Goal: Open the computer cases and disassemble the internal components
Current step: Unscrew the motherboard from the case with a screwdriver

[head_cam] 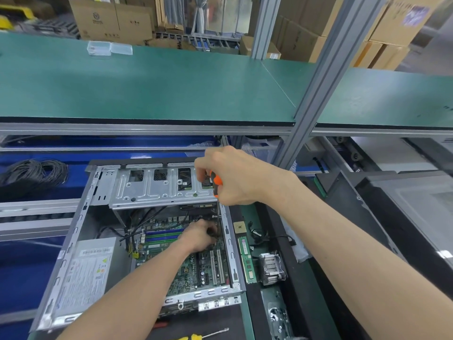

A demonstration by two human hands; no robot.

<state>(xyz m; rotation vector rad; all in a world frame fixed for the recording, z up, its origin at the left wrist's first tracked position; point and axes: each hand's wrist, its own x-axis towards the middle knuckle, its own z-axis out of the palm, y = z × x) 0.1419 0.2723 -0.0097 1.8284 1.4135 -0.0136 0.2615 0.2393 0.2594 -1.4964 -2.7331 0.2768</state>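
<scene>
Case: we saw the open grey metal computer case [73,241] lying on its side on the green-and-black work surface [247,322], its interior facing up.
Inside the case: a green motherboard [186,271] filled the right half, a silver power supply box with a white label [85,273] sat at the lower left, and a perforated silver drive cage [152,187] spanned the far end.
Right hand [235,177]: we found it curled round the orange-and-black handle of a screwdriver [215,184], held upright, with the shaft pointing down into the case near its right wall.
Left hand [199,235]: it reached down onto the motherboard beside the screwdriver tip; the fingers looked bent round something dark, but we could not tell what, or whether they gripped at all.
Beside the case: a green memory stick [247,261] lay just right of the case, with a finned silver heatsink [272,267] next to it and a small square processor chip [239,227] further back.
Front edge: a yellow-handled screwdriver [203,336] lay on the surface.
Left: a coil of black cable [34,173] rested on the blue belt [24,273].
</scene>
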